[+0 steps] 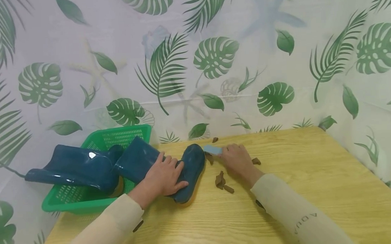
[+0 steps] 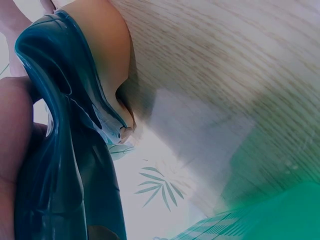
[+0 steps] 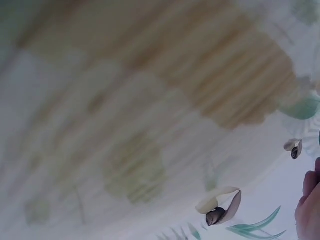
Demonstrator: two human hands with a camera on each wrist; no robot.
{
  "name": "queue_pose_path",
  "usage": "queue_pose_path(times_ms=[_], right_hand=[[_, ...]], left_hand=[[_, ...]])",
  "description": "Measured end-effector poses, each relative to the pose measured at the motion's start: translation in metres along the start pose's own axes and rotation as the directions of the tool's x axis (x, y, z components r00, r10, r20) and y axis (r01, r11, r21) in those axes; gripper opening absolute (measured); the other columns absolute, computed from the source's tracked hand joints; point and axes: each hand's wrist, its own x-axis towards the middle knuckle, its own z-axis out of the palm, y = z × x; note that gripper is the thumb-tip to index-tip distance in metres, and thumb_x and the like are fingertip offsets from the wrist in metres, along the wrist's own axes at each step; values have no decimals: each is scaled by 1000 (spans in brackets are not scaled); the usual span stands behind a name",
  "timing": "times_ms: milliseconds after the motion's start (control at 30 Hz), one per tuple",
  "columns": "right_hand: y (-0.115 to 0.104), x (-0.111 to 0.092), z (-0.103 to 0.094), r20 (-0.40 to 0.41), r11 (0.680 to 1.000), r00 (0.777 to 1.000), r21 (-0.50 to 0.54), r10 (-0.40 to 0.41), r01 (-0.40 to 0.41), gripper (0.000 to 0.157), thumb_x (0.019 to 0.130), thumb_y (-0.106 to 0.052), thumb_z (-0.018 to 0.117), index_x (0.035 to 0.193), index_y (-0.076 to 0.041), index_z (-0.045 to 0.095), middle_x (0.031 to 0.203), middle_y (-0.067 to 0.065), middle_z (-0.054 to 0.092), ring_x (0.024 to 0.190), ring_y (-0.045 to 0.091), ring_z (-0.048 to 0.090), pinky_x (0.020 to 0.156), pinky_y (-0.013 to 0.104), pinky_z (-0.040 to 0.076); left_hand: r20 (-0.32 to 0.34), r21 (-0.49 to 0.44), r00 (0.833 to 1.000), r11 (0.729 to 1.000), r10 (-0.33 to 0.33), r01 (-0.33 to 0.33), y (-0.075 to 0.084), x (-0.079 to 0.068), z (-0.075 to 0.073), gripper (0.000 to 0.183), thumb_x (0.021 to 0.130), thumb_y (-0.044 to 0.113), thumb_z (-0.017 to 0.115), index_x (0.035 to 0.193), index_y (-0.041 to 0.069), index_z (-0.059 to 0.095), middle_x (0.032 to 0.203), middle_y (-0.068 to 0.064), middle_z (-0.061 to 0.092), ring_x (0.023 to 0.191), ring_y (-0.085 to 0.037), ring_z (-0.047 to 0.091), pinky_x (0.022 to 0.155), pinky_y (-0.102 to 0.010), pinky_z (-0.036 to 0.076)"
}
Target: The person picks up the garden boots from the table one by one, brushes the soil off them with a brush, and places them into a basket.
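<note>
A dark blue rain boot [image 1: 194, 168] with a tan sole lies on its side on the table, its shaft reaching left over the basket's rim. My left hand [image 1: 166, 176] grips it around the ankle; the left wrist view shows the boot's [image 2: 55, 125] folded rubber beside my fingers. My right hand [image 1: 237, 158] holds a light-blue flat tool [image 1: 212, 149] close to the toe end of the sole; whether they touch is unclear. Brown clumps [image 1: 220, 180] lie between the boot and my right forearm. In the right wrist view, only part of my right hand [image 3: 309, 200] shows.
A second blue boot [image 1: 84, 165] lies in the green plastic basket [image 1: 79, 207] at the left, its shaft hanging over the rim. Smaller brown pieces lie near the table's [image 1: 297, 158] back edge and by my right wrist. A leaf-patterned sheet [image 1: 213, 85] hangs behind.
</note>
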Motion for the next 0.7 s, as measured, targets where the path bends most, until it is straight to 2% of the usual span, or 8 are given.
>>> queue_pose_path(times_ms=[100, 233, 433, 600, 700], right_hand=[[1, -1, 0, -15, 1000, 1000, 7, -14, 14, 27, 99, -25, 63, 84, -4, 60, 73, 10, 60, 68, 30, 61, 63, 44, 49], [2, 0, -1, 28, 998, 999, 40, -47, 46, 23, 98, -20, 65, 83, -3, 59, 72, 8, 57, 67, 27, 58, 65, 43, 52], [1, 2, -1, 77, 999, 996, 5, -52, 52, 21, 97, -18, 65, 84, -2, 62, 74, 9, 61, 70, 27, 61, 67, 42, 55], [2, 2, 0, 159, 993, 987, -110, -21, 39, 13, 93, -14, 67, 87, -2, 68, 80, 12, 67, 72, 29, 63, 65, 43, 56], [3, 1, 0, 149, 985, 989, -170, -2, 28, 8, 89, -9, 67, 88, -1, 66, 82, 13, 67, 71, 29, 63, 63, 42, 56]], left_hand=[[-5, -3, 1000, 1000, 3, -3, 0, 0, 1, 74, 97, 69, 40, 150, 17, 45, 142, -10, 54, 135, -33, 46, 119, -58, 22], [-6, -2, 1000, 1000, 4, -4, -1, 0, 1, 74, 97, 69, 40, 149, 16, 46, 142, -10, 54, 135, -33, 47, 118, -58, 22], [-6, 5, 1000, 1000, 3, -3, -1, 0, 1, 74, 97, 69, 40, 149, 16, 46, 143, -10, 54, 135, -33, 46, 118, -58, 23], [-3, 2, 1000, 1000, 4, -4, -1, 0, 1, 75, 97, 69, 39, 149, 16, 46, 143, -10, 53, 135, -34, 46, 118, -58, 23], [-4, -3, 1000, 1000, 5, -5, -1, 0, 1, 74, 97, 69, 40, 149, 16, 46, 143, -11, 54, 135, -34, 46, 118, -58, 23]])
